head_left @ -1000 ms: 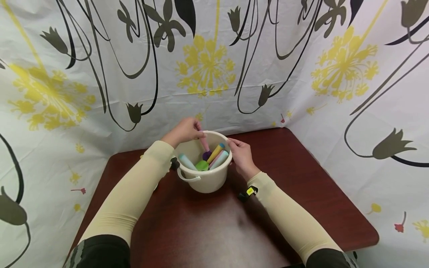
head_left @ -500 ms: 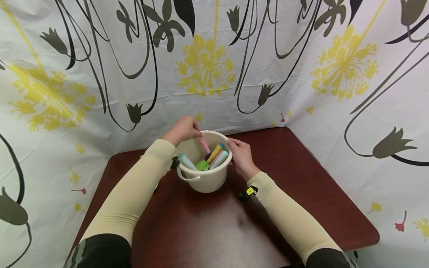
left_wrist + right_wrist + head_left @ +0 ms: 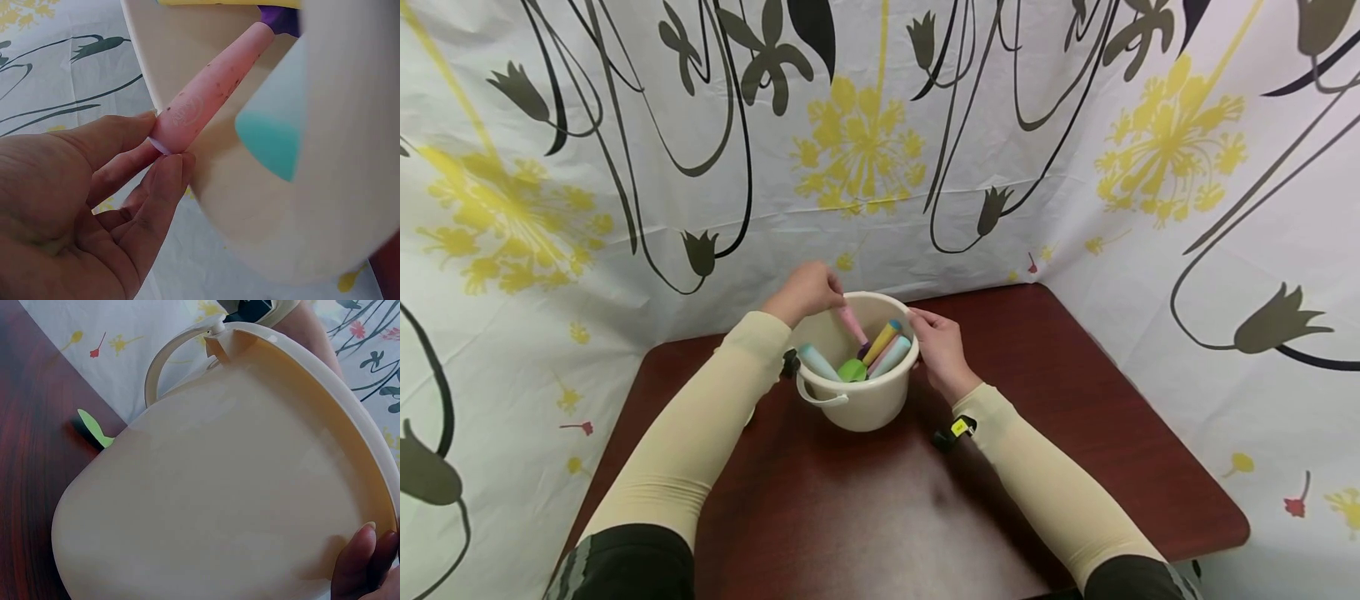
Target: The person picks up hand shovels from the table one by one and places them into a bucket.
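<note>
A cream bucket stands tilted towards me on the table. My left hand is over its far left rim and pinches the tip of a pink handle between thumb and fingers. That handle slants down into the bucket and joins a purple part, mostly hidden in the head view. My right hand grips the bucket's right rim, with fingertips on the outer wall. Inside lie a light blue handle, a green rounded piece, a yellow handle with a blue tip and another light blue handle.
The dark red-brown table has flower-printed white cloth behind it and on both sides. A green piece shows beside the bucket in the right wrist view. The bucket's bail handle hangs at its front left.
My left hand has shifted slightly left, and the top of the pink handle leans further left with it. Less of the purple part shows. My right hand stays on the rim.
</note>
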A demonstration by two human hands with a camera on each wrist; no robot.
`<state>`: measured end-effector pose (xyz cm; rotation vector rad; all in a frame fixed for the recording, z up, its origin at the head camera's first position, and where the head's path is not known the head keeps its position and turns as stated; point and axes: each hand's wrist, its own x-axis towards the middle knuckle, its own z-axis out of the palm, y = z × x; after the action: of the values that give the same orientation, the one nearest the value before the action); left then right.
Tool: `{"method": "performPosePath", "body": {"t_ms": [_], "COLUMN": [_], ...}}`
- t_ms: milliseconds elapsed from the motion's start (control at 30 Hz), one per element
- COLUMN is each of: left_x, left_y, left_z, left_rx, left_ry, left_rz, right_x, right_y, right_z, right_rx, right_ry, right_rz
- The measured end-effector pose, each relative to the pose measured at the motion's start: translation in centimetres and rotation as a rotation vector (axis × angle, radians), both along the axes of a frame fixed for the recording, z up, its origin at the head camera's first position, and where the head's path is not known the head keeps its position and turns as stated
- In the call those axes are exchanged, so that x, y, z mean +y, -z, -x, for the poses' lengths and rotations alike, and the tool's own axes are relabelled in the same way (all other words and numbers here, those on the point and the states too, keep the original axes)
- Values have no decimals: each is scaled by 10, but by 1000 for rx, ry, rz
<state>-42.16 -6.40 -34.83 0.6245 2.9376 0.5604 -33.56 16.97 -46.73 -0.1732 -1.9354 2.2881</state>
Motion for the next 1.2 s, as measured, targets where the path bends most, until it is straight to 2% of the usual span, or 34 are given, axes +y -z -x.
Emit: {"method": "performPosePath", "body": {"t_ms": [233,833,1000,1200], "left_x": [-3,-4,-10,-23], "left_y": [1,2,-2,-4], "left_z": [0,-5,-10,-11], "left_rx": [5,-40,-75,-113], "left_ry": [-1,-23,-21,-40], "left_rz": [9,-22,-71,-153], "right_x": [0,0,-1,0], "right_y": [0,-1,-1,-1], "right_z": [0,-1,-2,-1], "right_rx": [-5,-2,1,1], "right_ry": [-5,1,-1,-1], "right_rz": [-4,-6,-13,-9]}}
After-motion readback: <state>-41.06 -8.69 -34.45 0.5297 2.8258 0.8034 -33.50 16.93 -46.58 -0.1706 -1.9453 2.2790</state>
